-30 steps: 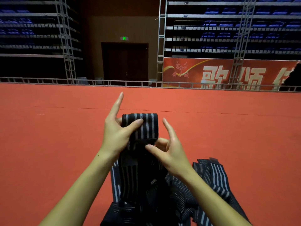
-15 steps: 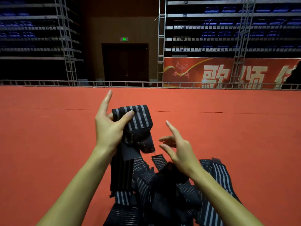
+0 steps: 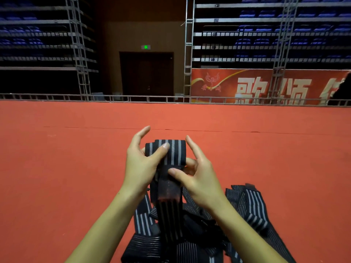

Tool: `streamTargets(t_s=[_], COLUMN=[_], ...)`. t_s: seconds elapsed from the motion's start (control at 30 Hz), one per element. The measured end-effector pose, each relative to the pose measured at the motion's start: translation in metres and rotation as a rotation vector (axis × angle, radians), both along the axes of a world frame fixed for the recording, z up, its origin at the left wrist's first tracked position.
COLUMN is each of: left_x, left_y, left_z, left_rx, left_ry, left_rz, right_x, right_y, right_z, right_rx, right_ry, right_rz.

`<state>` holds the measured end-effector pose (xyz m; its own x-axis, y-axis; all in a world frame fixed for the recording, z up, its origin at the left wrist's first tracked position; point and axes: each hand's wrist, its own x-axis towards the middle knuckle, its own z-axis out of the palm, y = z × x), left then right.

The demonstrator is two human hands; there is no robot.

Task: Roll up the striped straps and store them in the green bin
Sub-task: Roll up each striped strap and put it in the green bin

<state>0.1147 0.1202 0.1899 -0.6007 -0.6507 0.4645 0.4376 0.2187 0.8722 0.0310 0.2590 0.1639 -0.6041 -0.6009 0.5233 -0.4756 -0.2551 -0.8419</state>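
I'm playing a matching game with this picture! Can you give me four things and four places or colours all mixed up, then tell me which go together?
Things:
1. rolled strap
2. pile of straps
3. carpet
4. exit sign

Places or colours:
A. green, above the dark door
B. orange-red, spread over the floor
C. held up between the left hand and the right hand
D. lying loose on the floor near the person

Pairs: 1-C, 2-D, 3-B, 4-A
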Motion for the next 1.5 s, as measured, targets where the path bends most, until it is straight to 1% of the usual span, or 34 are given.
streamTargets(t_s=[0.13,0.2,0.27,0.37,0.47,0.6,0.67,0.73,0.8,0.83,0.93,1.07,1.17,1.37,1.5], left_x=[0.003,0.007,0.011,0.023,0.035,0.052,0.063,0.072,0.077,0.078,0.076,0.073,0.077,0.107,0.134], left_y=[0.004,0.006,0.012,0.024,0.031,0.036,0.04,0.044,0.047,0.049,0.053,0.054,0.055,0.064,0.082], left_z=[-0.005,-0.006,-0.002,0.007,0.017,0.028,0.035,0.04,0.044,0.046,0.053,0.067,0.07,0.058,0.051], left_rx=[-0.084,-0.122,-0.098,-0.076,-0.084,-0.214,-0.264,-0.364,-0.489,-0.517,-0.478,-0.397,-0.348,-0.332,-0.337], left_ry=[-0.056,-0.073,-0.077,-0.095,-0.151,-0.199,-0.218,-0.211,-0.172,-0.141,-0.02,0.089,0.088,0.015,0.085], left_rz=[0.01,-0.003,-0.038,-0.131,-0.21,-0.255,-0.295,-0.26,-0.115,-0.063,-0.006,-0.02,-0.083,-0.208,-0.209], right_x=[0.004,0.006,0.009,0.014,0.025,0.041,0.047,0.053,0.056,0.058,0.062,0.064,0.062,0.076,0.096], right_y=[0.013,0.019,0.027,0.035,0.04,0.05,0.057,0.063,0.067,0.068,0.068,0.073,0.075,0.092,0.105], right_z=[0.002,0.005,0.011,0.018,0.027,0.042,0.049,0.056,0.063,0.067,0.078,0.083,0.08,0.078,0.074], right_rx=[0.096,0.097,0.049,0.005,0.011,0.014,-0.001,-0.006,-0.012,-0.025,-0.076,-0.029,-0.018,-0.147,-0.196], right_ry=[0.134,0.111,0.055,0.085,0.111,0.072,0.015,0.008,0.061,0.084,0.117,-0.015,-0.03,0.091,0.159], right_rz=[-0.043,-0.026,-0.031,-0.134,-0.138,-0.058,-0.009,0.028,0.017,-0.005,-0.019,0.116,0.134,0.144,0.107])
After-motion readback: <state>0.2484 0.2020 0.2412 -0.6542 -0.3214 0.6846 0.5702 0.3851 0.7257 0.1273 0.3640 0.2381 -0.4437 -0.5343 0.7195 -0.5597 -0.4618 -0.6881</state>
